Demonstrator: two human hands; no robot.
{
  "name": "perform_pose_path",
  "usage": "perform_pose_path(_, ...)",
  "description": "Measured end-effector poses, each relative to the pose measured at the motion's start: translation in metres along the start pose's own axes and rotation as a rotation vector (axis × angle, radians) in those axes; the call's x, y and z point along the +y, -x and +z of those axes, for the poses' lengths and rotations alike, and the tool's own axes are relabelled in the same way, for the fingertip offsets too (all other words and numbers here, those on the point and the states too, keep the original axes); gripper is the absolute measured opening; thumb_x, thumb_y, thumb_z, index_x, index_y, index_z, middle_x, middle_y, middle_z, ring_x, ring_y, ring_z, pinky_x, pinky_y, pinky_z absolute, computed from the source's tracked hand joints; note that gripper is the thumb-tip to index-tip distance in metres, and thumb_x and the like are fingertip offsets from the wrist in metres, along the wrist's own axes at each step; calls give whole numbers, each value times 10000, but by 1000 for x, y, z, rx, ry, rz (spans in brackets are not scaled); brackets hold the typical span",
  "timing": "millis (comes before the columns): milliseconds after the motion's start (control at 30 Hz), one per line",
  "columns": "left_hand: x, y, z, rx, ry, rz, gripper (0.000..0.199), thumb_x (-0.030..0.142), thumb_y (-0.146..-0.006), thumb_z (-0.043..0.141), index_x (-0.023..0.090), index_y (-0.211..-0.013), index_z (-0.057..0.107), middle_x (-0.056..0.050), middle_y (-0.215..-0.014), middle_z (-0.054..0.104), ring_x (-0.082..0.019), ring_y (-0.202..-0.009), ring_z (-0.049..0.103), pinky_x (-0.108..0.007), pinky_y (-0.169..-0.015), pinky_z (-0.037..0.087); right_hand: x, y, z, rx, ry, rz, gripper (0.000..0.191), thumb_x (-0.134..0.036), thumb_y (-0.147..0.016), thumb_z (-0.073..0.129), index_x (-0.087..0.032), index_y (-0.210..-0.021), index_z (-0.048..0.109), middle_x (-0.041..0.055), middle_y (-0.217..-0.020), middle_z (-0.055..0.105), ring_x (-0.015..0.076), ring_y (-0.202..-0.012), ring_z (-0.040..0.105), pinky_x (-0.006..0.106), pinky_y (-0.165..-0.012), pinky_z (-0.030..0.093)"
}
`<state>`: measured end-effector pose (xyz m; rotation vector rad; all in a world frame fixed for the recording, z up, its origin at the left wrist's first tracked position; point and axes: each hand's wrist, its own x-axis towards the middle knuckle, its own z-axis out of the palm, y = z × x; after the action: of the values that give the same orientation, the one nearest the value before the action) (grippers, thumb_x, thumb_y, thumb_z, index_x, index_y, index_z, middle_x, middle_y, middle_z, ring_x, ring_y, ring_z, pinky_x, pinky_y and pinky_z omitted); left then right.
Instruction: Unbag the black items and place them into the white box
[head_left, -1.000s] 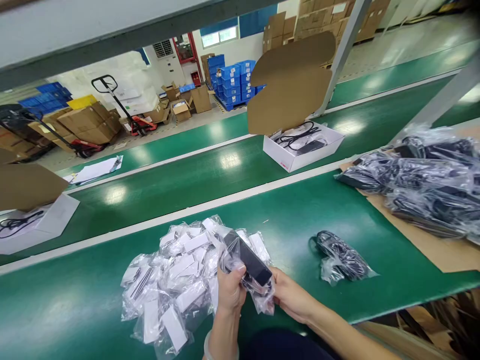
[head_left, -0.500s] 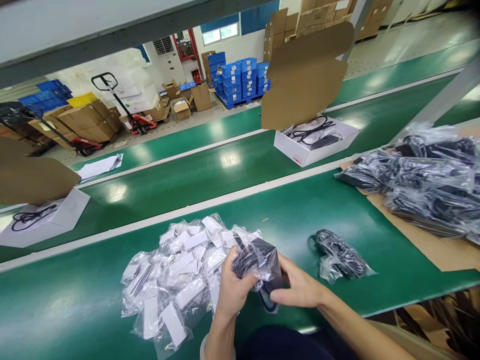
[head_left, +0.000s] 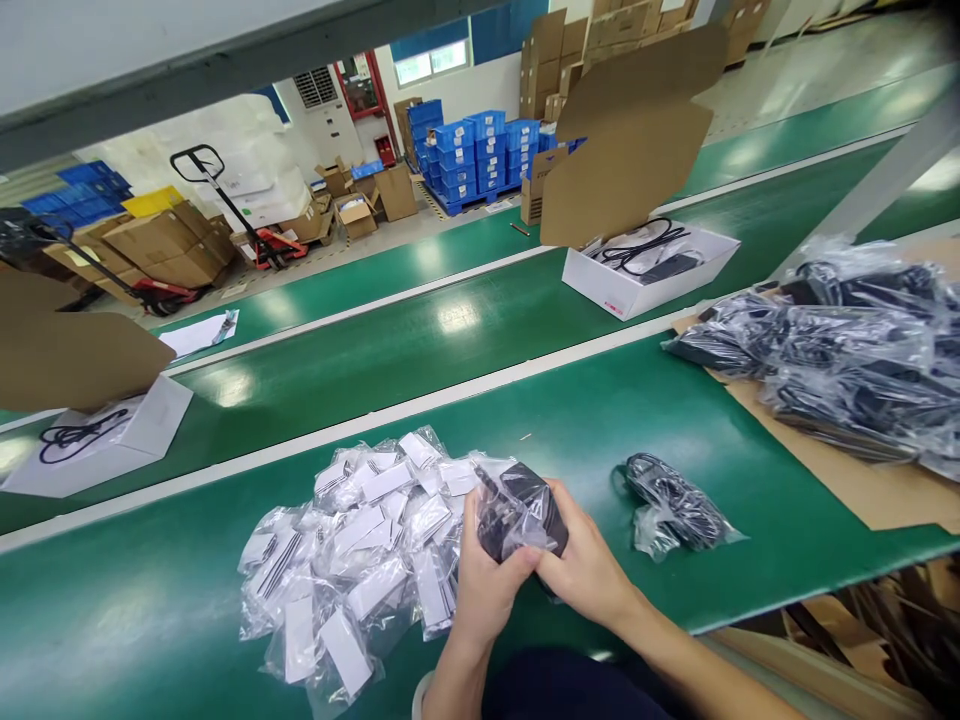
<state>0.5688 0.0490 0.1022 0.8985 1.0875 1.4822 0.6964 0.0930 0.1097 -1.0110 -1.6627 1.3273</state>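
Both my hands grip a black power adapter point(head_left: 532, 500) in a clear plastic bag, just above the green bench. My left hand point(head_left: 487, 585) is wrapped round its left side, and my right hand point(head_left: 589, 565) closes on its right side and near edge. The thumbs almost meet over the bag. To the left lies a heap of small clear bags point(head_left: 382, 535) with folded white papers or cards inside. A bagged black cable point(head_left: 675, 505) rests on the bench to the right of my right hand.
Bagged black adapters and cables point(head_left: 847, 350) are piled on a cardboard sheet point(head_left: 832, 465) at the right. Beyond the bench, a green conveyor point(head_left: 390, 350) carries two opened white boxes, one right point(head_left: 611, 290) and one left point(head_left: 165, 425). An overhead beam crosses the top left.
My right hand has closed in round the adapter, and the dangling part below is now mostly hidden. Both white boxes have shifted slightly right along the conveyor.
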Motion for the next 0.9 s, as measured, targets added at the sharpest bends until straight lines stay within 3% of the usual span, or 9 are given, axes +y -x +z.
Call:
perform_pose_path(100, -8, 0, -3, -29, -147, -2, 530, 505, -827, 662, 163, -1214, 540, -126, -1226, 584, -294, -1184, 500, -392, -1045, 356, -3, -1, 0, 10, -34, -4, 527, -138, -714, 530, -191, -1226, 416, 69, -1158, 587, 201, -949, 601, 301, -843, 486)
perform_pose_path(267, -14, 2, -7, 134, -168, 16, 378, 461, -882, 605, 157, -1106, 618, -106, -1090, 654, -263, -1049, 581, -371, -990, 407, -7, -1, 1, 88, 110, -36, 584, -184, -780, 537, -185, -1327, 333, 112, -1225, 558, 241, -1083, 572, 360, -919, 475)
perform_pose_path(400, -18, 5, -6, 280, -83, 42, 448, 471, -889, 588, 157, -1208, 557, -121, -1161, 621, -269, -1080, 569, -384, -998, 411, -3, 0, 8, 81, 248, -36, 610, -204, -829, 487, -156, -1383, 238, 158, -1251, 536, 278, -1120, 557, 436, -945, 472)
perform_pose_path(533, -24, 11, -4, 390, -194, 31, 536, 509, -876, 595, 173, -1281, 494, -133, -1302, 539, -279, -1234, 476, -379, -1080, 336, -1, 1, 15, -17, 365, -108, 678, -214, -869, 452, -150, -1453, 114, 198, -1406, 381, 302, -1278, 422, 503, -1032, 405)
perform_pose_path(667, -24, 11, -3, 365, -193, 58, 545, 537, -870, 590, 200, -1289, 497, -115, -1334, 522, -270, -1322, 390, -344, -1123, 288, -7, 1, 15, -122, 401, -186, 681, -245, -944, 402, -212, -1498, 6, 163, -1493, 251, 259, -1365, 296, 499, -1093, 344)
perform_pose_path(800, -19, 5, -6, 253, -42, -57, 528, 511, -879, 598, 183, -1285, 518, -125, -1288, 561, -296, -1264, 460, -402, -1105, 331, -10, 0, 10, -266, 308, -159, 863, -215, -859, 516, -237, -1512, -48, 124, -1537, 157, 261, -1410, 180, 499, -1135, 267)
perform_pose_path(900, -16, 2, -7, 175, 137, -115, 518, 481, -906, 574, 174, -1316, 497, -128, -1281, 570, -292, -1263, 464, -419, -1108, 332, -9, -2, 9, -273, 117, -58, 935, -181, -773, 582, -263, -1510, 13, 101, -1533, 193, 259, -1388, 248, 457, -1130, 289)
